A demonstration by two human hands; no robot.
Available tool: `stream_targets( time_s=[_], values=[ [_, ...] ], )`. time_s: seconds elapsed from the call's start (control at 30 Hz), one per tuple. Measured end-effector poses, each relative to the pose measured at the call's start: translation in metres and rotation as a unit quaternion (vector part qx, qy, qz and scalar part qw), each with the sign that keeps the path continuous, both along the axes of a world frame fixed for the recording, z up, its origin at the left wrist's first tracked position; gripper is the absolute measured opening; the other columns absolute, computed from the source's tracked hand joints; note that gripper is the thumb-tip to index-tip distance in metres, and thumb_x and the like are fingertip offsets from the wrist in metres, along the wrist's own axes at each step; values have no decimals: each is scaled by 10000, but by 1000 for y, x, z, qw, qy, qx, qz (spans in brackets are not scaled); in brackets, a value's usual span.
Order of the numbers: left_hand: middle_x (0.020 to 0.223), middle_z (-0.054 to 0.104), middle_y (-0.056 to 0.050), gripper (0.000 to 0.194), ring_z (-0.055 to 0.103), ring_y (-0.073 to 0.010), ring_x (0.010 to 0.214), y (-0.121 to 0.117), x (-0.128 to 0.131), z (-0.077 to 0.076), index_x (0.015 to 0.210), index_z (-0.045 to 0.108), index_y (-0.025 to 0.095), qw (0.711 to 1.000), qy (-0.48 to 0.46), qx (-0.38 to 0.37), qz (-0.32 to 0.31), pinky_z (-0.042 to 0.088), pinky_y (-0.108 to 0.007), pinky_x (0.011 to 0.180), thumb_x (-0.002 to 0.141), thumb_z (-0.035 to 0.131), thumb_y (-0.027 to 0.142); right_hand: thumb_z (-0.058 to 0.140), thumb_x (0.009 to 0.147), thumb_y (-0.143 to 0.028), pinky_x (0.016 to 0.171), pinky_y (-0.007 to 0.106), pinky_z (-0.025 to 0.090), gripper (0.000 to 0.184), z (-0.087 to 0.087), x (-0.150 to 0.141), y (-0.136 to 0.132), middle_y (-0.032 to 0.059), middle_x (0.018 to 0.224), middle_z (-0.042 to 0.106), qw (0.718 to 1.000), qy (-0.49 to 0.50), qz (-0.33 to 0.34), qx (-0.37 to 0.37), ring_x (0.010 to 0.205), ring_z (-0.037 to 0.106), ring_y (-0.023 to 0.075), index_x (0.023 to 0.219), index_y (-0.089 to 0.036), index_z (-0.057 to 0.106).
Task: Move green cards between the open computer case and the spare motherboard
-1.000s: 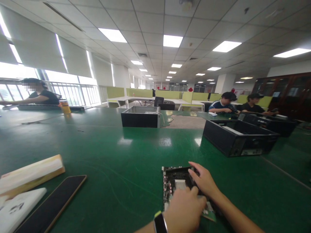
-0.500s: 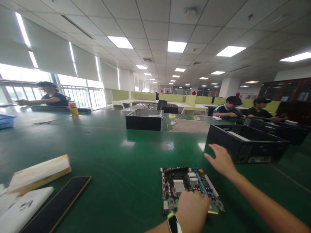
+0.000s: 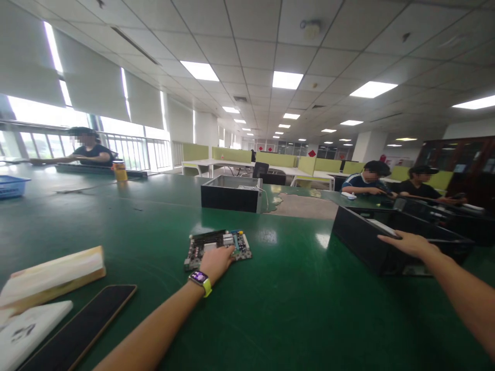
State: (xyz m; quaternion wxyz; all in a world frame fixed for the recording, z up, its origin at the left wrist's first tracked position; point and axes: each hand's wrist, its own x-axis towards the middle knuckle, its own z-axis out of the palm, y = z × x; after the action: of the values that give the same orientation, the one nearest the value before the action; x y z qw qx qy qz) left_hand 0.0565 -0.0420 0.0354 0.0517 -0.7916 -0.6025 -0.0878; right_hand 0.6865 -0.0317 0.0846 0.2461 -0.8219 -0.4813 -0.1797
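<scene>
My left hand [image 3: 217, 262], with a watch [image 3: 199, 278] on a yellow-green band at the wrist, is closed on a motherboard [image 3: 243, 246]. The board lies on the green table, and the hand covers part of its middle and near edge; the fingertips are hidden. On the right, my right hand [image 3: 417, 245] grips the near side of an open black computer case [image 3: 358, 242]. Its thumb points left along the case, and the fingers reach over the rim. A pale metal strip [image 3: 382, 226] shows inside the case, by the fingers.
Another open case [image 3: 231, 198] stands farther back. At the left lie a long cardboard box [image 3: 54, 273], a white box [image 3: 34, 330] and a dark flat panel [image 3: 83, 324]. Behind them are a blue basket [image 3: 11, 186] and an orange-yellow container [image 3: 120, 171]. Three other people sit around the table.
My left hand and the motherboard have moved left and away from me. My right hand has gone right, from open beside the case to its rim. The view has shifted slightly.
</scene>
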Motion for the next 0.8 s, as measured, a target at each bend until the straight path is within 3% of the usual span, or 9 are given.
stream_targets(
  time_s=[0.07, 0.13, 0.3, 0.47, 0.6, 0.8],
  values=[
    [1055, 633, -112, 325, 584, -289, 970, 16, -26, 0, 1177, 529, 211, 999, 5, -1, 38, 434, -381, 787, 889, 415, 311, 664, 559, -675, 637, 417, 370, 731, 8, -3, -2, 305, 880, 639, 994, 37, -7, -101, 720, 628, 332, 968, -71, 697],
    [1047, 639, -135, 329, 595, -291, 949, 32, -52, -2, 1176, 529, 209, 998, 14, -11, 67, 439, -396, 772, 890, 402, 312, 615, 598, -695, 640, 439, 355, 763, 16, -13, -10, 300, 871, 631, 988, 53, -5, -145, 719, 621, 351, 1047, -80, 655],
    [1055, 645, -155, 365, 609, -314, 928, 66, -111, -6, 1204, 517, 223, 990, 36, -34, 133, 445, -415, 743, 884, 346, 264, 425, 727, -696, 632, 396, 363, 726, 21, -60, -46, 215, 741, 617, 993, 17, 5, -114, 717, 608, 332, 1060, -69, 581],
    [1097, 626, -150, 365, 603, -331, 934, 71, -141, 6, 1174, 559, 203, 984, 20, -15, 175, 450, -412, 736, 843, 416, 264, 414, 729, -683, 743, 391, 379, 626, 15, -126, -78, 182, 751, 612, 996, -36, -18, -80, 803, 583, 322, 935, -113, 573],
    [1180, 572, -114, 356, 596, -309, 917, 61, -119, 22, 1115, 580, 208, 987, -1, 59, 151, 447, -392, 736, 852, 431, 396, 469, 686, -693, 729, 381, 411, 575, 11, -196, -108, 149, 763, 605, 997, -59, 1, -41, 839, 556, 320, 891, -164, 561],
    [1024, 635, -49, 315, 606, -214, 844, 38, -27, 59, 962, 615, 240, 988, -49, 141, 34, 426, -275, 649, 869, 395, 444, 485, 716, -662, 803, 436, 419, 531, 11, -327, -174, 126, 738, 616, 984, -128, 115, 37, 833, 552, 310, 870, -163, 585]
  ],
)
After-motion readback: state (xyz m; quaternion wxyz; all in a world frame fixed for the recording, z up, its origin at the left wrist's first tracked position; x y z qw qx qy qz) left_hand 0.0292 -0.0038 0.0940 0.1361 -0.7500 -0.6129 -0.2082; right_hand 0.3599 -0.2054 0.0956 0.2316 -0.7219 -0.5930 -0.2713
